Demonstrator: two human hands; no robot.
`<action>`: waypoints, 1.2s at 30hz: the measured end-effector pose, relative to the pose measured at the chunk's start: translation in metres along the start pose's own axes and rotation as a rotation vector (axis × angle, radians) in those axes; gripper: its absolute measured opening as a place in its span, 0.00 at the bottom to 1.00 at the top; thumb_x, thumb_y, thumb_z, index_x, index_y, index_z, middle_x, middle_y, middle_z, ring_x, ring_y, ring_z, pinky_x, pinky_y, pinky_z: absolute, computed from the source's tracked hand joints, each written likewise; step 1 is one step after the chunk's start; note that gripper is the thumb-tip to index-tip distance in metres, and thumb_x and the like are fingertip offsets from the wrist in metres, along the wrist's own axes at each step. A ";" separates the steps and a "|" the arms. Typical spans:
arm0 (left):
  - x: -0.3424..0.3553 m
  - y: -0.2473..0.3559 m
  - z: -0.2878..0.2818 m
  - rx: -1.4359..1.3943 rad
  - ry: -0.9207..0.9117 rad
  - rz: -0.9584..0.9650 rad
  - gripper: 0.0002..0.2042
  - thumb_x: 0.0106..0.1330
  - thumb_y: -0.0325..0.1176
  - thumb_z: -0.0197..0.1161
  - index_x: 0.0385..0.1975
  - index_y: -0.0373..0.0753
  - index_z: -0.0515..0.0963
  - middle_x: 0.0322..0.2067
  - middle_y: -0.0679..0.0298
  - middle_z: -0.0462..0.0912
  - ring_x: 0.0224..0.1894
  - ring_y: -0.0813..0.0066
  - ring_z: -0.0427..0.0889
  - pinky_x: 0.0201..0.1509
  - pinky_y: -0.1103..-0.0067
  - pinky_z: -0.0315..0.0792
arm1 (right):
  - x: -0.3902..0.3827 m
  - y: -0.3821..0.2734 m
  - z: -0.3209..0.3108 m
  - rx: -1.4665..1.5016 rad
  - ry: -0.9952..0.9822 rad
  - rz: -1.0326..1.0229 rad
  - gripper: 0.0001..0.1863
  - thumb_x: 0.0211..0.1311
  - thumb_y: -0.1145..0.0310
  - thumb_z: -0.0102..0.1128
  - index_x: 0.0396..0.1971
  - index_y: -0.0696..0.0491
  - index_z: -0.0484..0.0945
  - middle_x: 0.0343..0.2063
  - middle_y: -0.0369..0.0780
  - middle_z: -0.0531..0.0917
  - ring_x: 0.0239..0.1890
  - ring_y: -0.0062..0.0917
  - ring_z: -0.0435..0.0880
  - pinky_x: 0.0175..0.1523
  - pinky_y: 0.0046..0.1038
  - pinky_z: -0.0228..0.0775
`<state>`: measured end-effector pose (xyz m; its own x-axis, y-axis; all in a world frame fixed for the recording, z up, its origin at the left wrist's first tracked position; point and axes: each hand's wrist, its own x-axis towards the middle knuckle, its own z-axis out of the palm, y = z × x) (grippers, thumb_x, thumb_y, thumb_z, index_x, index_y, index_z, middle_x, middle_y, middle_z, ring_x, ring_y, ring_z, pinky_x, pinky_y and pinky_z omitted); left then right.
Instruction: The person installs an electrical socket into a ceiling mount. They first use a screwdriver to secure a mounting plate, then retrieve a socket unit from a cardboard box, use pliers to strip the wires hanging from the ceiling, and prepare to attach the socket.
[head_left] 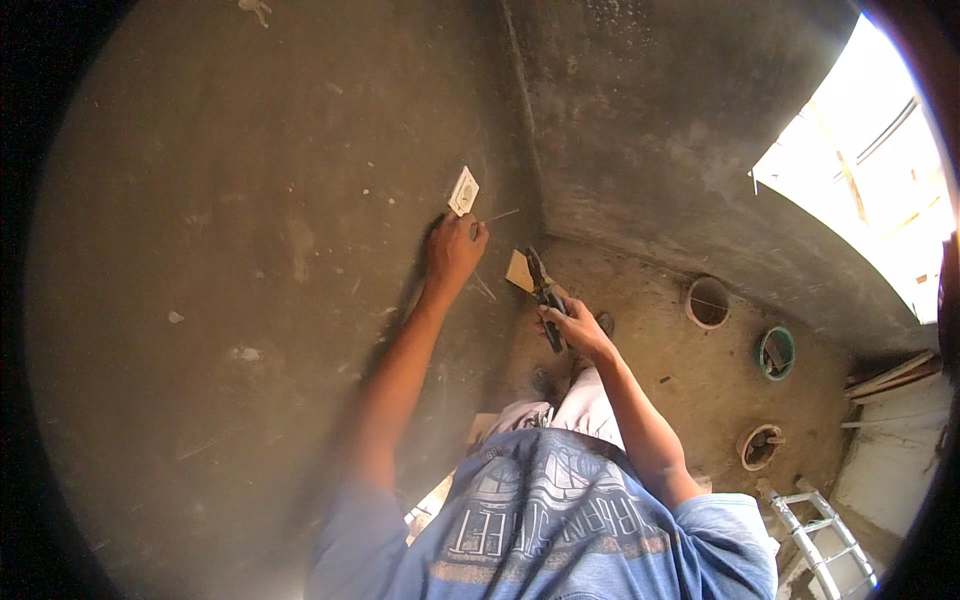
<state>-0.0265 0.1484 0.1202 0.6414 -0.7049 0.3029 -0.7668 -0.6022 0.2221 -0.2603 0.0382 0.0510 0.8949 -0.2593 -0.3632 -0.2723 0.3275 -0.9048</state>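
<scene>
On the dark plastered wall [250,180], a white square socket plate [464,191] sits just above my left hand [458,245]. That hand is closed against the wall at the plate's lower edge, its fingers pinching a thin wire [503,214] whose end sticks out to the right. Another thin wire [484,288] shows lower down, beside my left wrist. My right hand [578,325] is wrapped round the handles of dark pliers [541,275], held off the wall with the jaws pointing up. Whether the jaws are parted is too small to tell.
A beige flat piece [519,271] lies behind the pliers. On the floor to the right stand a pinkish bucket [689,308], a green-rimmed bucket [763,362] and another round container [744,455]. A metal ladder [817,526] is at lower right; a bright opening [870,150] cuts the right-hand wall.
</scene>
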 end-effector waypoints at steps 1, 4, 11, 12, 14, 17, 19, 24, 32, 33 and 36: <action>-0.001 -0.003 0.001 0.017 0.012 0.004 0.11 0.66 0.35 0.60 0.36 0.32 0.80 0.32 0.51 0.80 0.33 0.56 0.82 0.37 0.66 0.74 | 0.000 -0.003 0.003 -0.084 0.016 -0.005 0.17 0.67 0.59 0.57 0.41 0.60 0.76 0.31 0.39 0.82 0.33 0.20 0.81 0.39 0.26 0.73; 0.000 -0.006 0.004 0.019 0.022 0.015 0.11 0.66 0.35 0.60 0.35 0.32 0.80 0.32 0.51 0.80 0.34 0.57 0.82 0.37 0.67 0.74 | 0.005 -0.005 0.009 -0.328 0.080 -0.075 0.19 0.67 0.59 0.57 0.45 0.62 0.75 0.35 0.41 0.82 0.38 0.21 0.81 0.44 0.28 0.73; 0.006 0.000 0.005 -0.009 -0.022 -0.031 0.11 0.68 0.36 0.59 0.38 0.33 0.80 0.34 0.51 0.81 0.35 0.54 0.82 0.38 0.66 0.74 | 0.040 -0.012 0.024 0.009 0.018 -0.030 0.24 0.66 0.56 0.58 0.55 0.58 0.74 0.39 0.44 0.82 0.44 0.25 0.79 0.51 0.28 0.69; 0.005 -0.001 0.005 -0.008 -0.012 -0.037 0.11 0.68 0.36 0.59 0.38 0.33 0.80 0.34 0.51 0.81 0.35 0.53 0.82 0.38 0.65 0.74 | 0.044 -0.016 0.028 0.153 -0.017 -0.007 0.25 0.66 0.55 0.59 0.56 0.56 0.73 0.38 0.43 0.82 0.43 0.25 0.79 0.51 0.27 0.69; 0.003 -0.001 0.003 -0.006 0.009 -0.049 0.11 0.68 0.36 0.58 0.38 0.34 0.80 0.35 0.50 0.81 0.35 0.52 0.82 0.39 0.65 0.74 | 0.048 -0.022 0.030 -0.108 0.051 -0.054 0.25 0.66 0.57 0.59 0.57 0.56 0.73 0.38 0.43 0.82 0.45 0.27 0.79 0.53 0.29 0.69; 0.005 0.003 0.004 -0.058 0.050 -0.043 0.11 0.67 0.36 0.59 0.38 0.33 0.80 0.35 0.50 0.82 0.37 0.51 0.82 0.41 0.65 0.74 | 0.075 0.003 0.025 -0.396 0.121 -0.218 0.23 0.66 0.60 0.58 0.57 0.57 0.72 0.38 0.47 0.82 0.46 0.33 0.80 0.54 0.31 0.69; 0.007 0.006 0.004 -0.059 0.029 -0.050 0.11 0.67 0.35 0.59 0.38 0.32 0.80 0.34 0.49 0.82 0.37 0.50 0.82 0.41 0.64 0.74 | 0.087 0.016 0.026 -0.516 0.170 -0.327 0.22 0.66 0.61 0.56 0.55 0.58 0.72 0.39 0.50 0.82 0.45 0.40 0.80 0.53 0.33 0.69; 0.004 -0.004 0.007 -0.028 0.002 -0.026 0.10 0.69 0.34 0.57 0.38 0.34 0.79 0.34 0.51 0.81 0.35 0.52 0.81 0.38 0.64 0.73 | 0.103 0.016 0.049 -0.521 0.259 -0.453 0.18 0.65 0.65 0.54 0.48 0.63 0.73 0.40 0.57 0.79 0.45 0.54 0.76 0.49 0.40 0.68; 0.007 0.000 0.006 0.055 -0.007 0.004 0.09 0.68 0.33 0.57 0.38 0.34 0.79 0.33 0.51 0.81 0.35 0.53 0.81 0.37 0.65 0.73 | 0.120 -0.006 0.059 -0.491 0.343 -0.638 0.17 0.65 0.65 0.54 0.45 0.63 0.71 0.40 0.56 0.76 0.44 0.52 0.76 0.46 0.45 0.66; 0.007 0.001 0.006 0.049 -0.009 0.002 0.09 0.68 0.33 0.58 0.38 0.34 0.79 0.34 0.50 0.81 0.35 0.52 0.82 0.37 0.65 0.73 | 0.120 -0.007 0.057 -0.498 0.343 -0.632 0.17 0.65 0.65 0.54 0.45 0.63 0.71 0.40 0.56 0.76 0.43 0.52 0.76 0.46 0.45 0.66; 0.008 0.002 0.005 0.028 -0.025 -0.022 0.09 0.67 0.32 0.58 0.39 0.33 0.79 0.35 0.49 0.81 0.37 0.50 0.81 0.39 0.64 0.73 | 0.119 -0.008 0.053 -0.544 0.314 -0.602 0.18 0.66 0.64 0.55 0.46 0.63 0.70 0.40 0.55 0.75 0.42 0.53 0.75 0.47 0.45 0.66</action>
<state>-0.0229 0.1398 0.1180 0.6587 -0.7004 0.2749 -0.7518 -0.6278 0.2019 -0.1324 0.0526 0.0268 0.8239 -0.5138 0.2390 0.0128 -0.4048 -0.9143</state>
